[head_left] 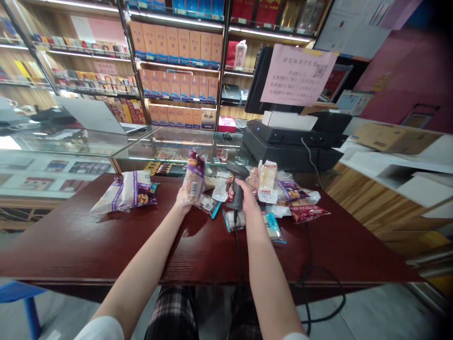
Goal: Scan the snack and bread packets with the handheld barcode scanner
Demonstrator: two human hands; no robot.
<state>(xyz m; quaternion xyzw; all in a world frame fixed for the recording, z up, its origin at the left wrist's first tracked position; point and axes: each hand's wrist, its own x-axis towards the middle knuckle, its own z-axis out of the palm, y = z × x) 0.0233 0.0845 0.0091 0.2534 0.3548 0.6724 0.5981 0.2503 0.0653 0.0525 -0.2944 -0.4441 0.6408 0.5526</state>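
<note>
My left hand (182, 198) grips a purple-and-clear snack package (194, 177), held upright above the table with a barcode label facing me. In my right hand (244, 193) is a black barcode scanner (236, 177), its head tilted toward the left and its cable hanging down. Between the two hands lie a white packet (222, 185) and a clear packet with a blue edge (208, 204). Right of the scanner is a loose pile with a white-and-clear bread packet (268, 182), a purple packet (290, 188) and a red packet (309, 212).
Purple-and-white packages (136, 190) lie at the left of the dark red table (116, 245). A glass display case (177, 141) stands behind, with a monitor (257, 82) and black cash drawer (290, 148) at right. The black cable (307, 264) hangs over the front edge.
</note>
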